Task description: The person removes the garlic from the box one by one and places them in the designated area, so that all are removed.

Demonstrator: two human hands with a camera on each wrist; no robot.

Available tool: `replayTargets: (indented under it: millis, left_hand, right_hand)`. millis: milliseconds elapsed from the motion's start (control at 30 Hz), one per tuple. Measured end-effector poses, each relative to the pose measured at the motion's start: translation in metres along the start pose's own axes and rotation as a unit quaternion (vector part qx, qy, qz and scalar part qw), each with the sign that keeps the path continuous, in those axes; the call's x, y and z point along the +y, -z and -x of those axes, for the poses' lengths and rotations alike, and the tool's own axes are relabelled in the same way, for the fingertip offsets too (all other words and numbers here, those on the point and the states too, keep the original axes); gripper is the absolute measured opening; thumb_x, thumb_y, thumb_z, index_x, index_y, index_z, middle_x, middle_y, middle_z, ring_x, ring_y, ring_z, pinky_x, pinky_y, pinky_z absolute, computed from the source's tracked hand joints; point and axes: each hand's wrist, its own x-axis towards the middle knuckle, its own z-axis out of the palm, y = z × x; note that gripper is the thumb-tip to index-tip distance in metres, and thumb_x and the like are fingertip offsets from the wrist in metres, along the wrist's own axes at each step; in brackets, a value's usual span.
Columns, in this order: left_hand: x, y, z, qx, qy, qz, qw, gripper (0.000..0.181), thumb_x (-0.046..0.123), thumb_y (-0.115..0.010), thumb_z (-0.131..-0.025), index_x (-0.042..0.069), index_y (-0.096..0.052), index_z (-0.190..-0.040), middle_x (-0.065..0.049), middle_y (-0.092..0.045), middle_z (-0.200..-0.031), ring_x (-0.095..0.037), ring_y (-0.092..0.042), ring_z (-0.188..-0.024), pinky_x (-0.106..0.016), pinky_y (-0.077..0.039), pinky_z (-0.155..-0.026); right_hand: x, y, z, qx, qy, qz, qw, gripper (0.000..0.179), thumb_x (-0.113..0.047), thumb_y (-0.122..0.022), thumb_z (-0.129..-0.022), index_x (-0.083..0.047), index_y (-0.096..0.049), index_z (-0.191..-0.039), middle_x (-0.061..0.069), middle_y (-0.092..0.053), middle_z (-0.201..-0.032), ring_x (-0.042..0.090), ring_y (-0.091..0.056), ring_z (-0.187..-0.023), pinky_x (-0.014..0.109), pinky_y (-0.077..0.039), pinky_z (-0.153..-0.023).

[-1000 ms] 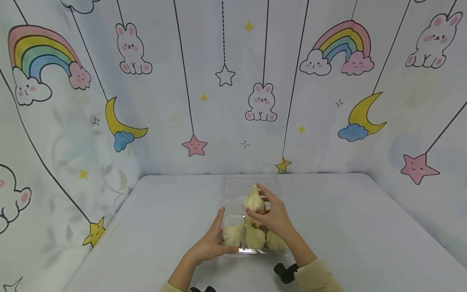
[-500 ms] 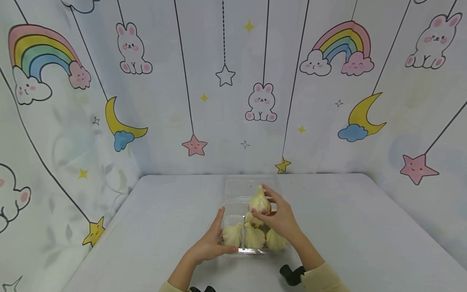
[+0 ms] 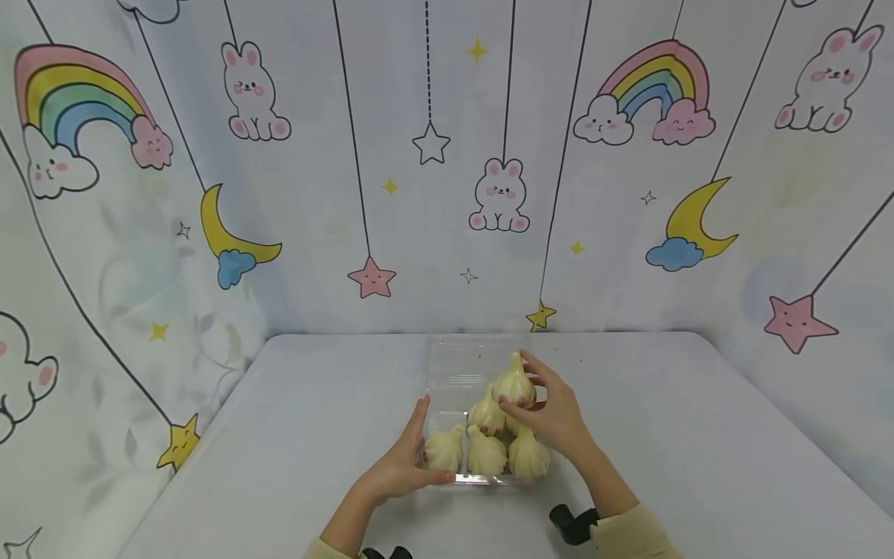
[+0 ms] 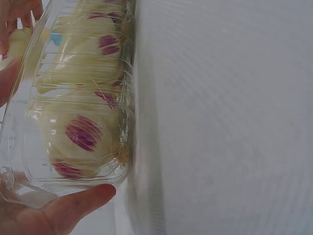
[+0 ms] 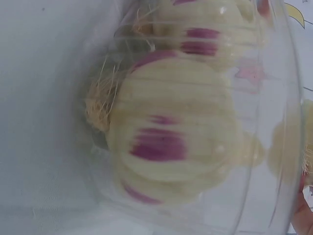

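My right hand pinches a pale garlic bulb, stem upward, over the back right of a clear plastic clamshell box. At the box's left side, my left hand holds it, thumb at the front corner and fingers toward the back. A front row of bulbs sits inside: left, middle and right. Behind the middle one is another bulb; one more is partly hidden under the right hand. Purple patches and roots show through the wall on a bulb in the right wrist view.
The box's clear lid lies folded back behind it. White cloth covers the table, with a patterned curtain around its back and sides. Black wrist-worn pieces stick out near the sleeves.
My right hand has shifted right with the garlic bulb, uncovering more of the bulb behind the front middle one and of the front right one. The left hand stays in place on the box.
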Motion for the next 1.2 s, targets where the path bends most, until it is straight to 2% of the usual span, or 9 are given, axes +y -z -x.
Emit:
replayTargets:
  millis: [500, 800, 1200]
  left_hand:
    - [-0.001, 0.0, -0.001, 0.003, -0.008, -0.001, 1.0, 0.114, 0.019, -0.079, -0.071, 0.013, 0.007, -0.147, -0.024, 0.013, -0.148, -0.058, -0.018, -0.124, -0.062, -0.024, -0.098]
    - [0.001, 0.003, 0.0, 0.005, -0.002, -0.011, 0.9999, 0.113, 0.017, -0.078, -0.072, 0.013, 0.007, -0.147, -0.026, 0.012, -0.148, -0.059, -0.019, -0.123, -0.063, -0.026, -0.096]
    - [-0.002, 0.008, 0.001, 0.006, 0.007, -0.016, 0.9998, 0.113, 0.018, -0.078, -0.072, 0.012, 0.006, -0.147, -0.026, 0.012, -0.148, -0.059, -0.02, -0.123, -0.064, -0.027, -0.095]
  right_hand:
    - [0.007, 0.015, 0.002, 0.016, -0.006, 0.009, 0.9998, 0.076, -0.02, -0.077, -0.075, -0.015, -0.037, -0.14, 0.015, -0.046, -0.131, 0.032, -0.052, -0.108, 0.021, -0.051, -0.064]
    - [0.015, 0.028, 0.003, 0.034, 0.021, 0.018, 0.999, 0.075, -0.016, -0.076, -0.075, -0.013, -0.036, -0.14, 0.017, -0.045, -0.132, 0.036, -0.051, -0.11, 0.023, -0.052, -0.064]
    - [0.02, 0.037, 0.002, 0.045, 0.025, 0.042, 0.9978, 0.077, -0.015, -0.075, -0.075, -0.01, -0.035, -0.14, 0.018, -0.045, -0.13, 0.036, -0.051, -0.108, 0.024, -0.052, -0.064]
